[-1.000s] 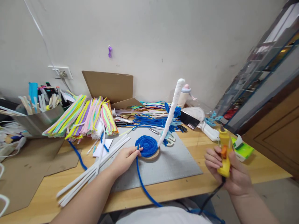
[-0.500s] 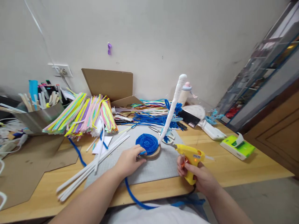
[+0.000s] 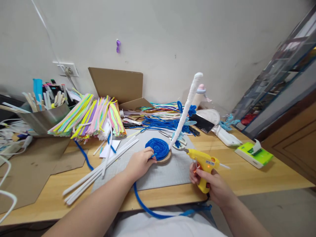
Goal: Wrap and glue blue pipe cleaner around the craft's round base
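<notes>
A coil of blue pipe cleaner (image 3: 158, 147) covers most of a round cardboard base (image 3: 166, 159). At its near left edge, my left hand (image 3: 141, 163) pinches the loose blue pipe cleaner (image 3: 145, 208), whose tail hangs down over the table's front edge to my lap. In my right hand (image 3: 209, 179) is a yellow hot glue gun (image 3: 201, 159), fingers wrapped round its handle and trigger. The gun's nozzle points left, a short way right of the base. A white fuzzy stem (image 3: 186, 110) rises at a slant from the base's right side, with blue flowers (image 3: 186, 126) beside it.
Scissors (image 3: 181, 142) lie behind the nozzle on a grey mat (image 3: 168, 181). White sticks (image 3: 98, 172) lie left of my hand. Bundled coloured pipe cleaners (image 3: 86, 118), a metal holder (image 3: 44, 121), a phone (image 3: 201, 123) and a green tissue pack (image 3: 255, 154) stand around.
The view has shifted slightly, so most things sit a little higher and further right. Both hands keep their grips, and the glue gun stays to the right of the coil.
</notes>
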`<state>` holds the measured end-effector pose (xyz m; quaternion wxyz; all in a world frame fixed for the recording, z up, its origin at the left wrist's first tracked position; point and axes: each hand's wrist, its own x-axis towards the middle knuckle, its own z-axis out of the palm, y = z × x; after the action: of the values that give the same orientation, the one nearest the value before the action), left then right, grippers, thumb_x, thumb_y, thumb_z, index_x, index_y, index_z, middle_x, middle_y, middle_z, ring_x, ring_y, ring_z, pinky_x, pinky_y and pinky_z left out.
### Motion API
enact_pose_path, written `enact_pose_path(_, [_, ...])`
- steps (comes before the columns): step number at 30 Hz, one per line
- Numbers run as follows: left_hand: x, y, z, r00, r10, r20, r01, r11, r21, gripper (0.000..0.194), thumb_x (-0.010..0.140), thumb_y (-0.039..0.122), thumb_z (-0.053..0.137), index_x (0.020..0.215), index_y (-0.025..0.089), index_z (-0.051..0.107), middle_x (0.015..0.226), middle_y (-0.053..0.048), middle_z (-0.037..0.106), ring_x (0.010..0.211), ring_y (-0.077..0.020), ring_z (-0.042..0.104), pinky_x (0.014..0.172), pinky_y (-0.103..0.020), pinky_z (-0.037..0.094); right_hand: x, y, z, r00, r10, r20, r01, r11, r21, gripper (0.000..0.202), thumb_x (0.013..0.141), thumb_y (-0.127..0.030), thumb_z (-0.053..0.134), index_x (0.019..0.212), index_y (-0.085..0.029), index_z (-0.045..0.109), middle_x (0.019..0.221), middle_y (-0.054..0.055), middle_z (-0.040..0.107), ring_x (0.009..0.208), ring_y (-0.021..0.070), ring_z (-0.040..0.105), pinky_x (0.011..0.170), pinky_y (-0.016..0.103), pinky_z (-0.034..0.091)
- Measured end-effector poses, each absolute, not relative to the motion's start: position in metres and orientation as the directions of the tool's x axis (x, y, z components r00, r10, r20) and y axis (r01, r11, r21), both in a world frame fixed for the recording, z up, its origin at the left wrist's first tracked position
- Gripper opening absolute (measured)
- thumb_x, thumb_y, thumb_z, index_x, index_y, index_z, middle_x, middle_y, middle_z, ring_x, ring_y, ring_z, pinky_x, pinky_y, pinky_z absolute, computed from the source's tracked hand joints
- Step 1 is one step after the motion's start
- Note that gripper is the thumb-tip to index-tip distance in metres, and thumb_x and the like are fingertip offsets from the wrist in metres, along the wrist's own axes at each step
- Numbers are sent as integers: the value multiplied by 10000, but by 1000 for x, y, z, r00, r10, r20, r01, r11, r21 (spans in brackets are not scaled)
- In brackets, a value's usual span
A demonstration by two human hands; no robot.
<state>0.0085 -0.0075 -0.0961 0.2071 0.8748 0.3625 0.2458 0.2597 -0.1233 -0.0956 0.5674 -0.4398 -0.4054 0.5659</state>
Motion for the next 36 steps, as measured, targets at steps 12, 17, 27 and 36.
enact_pose_path(12, [-7,8,-97,312,902,300,373,-406,834,353,891,425,410,740,178,612,719,-13,626,722,-160,578,708,-270,438,253,-111,-68,37,989,-146,357,-149,-922,411,728,-574,590,789,-173,654,549,-1,546,516,136,487,506,254,388])
enact_pose_path(17, [-1,-1,-92,517,791,329,409,-565,716,178,860,280,494,884,216,658,832,-18,646,808,-161,582,764,-272,435,242,-97,-71,95,984,-153,402,-178,-898,463,769,-611,504,742,-168,638,445,-43,459,419,98,417,442,223,337])
enact_pose_path(27, [4,-9,-94,682,683,262,582,-723,371,72,835,238,564,884,250,617,956,10,589,811,-141,587,678,-231,391,243,-102,-92,64,975,-213,230,-222,-947,482,801,-624,469,772,-162,606,446,-44,459,420,89,402,442,212,297])
enact_pose_path(36, [8,-6,-97,610,752,250,574,-637,515,109,845,231,531,773,214,611,915,4,602,811,-142,584,695,-235,395,245,-101,-102,65,972,-224,160,-232,-959,473,805,-618,476,796,-162,603,477,-47,458,433,87,408,453,210,309])
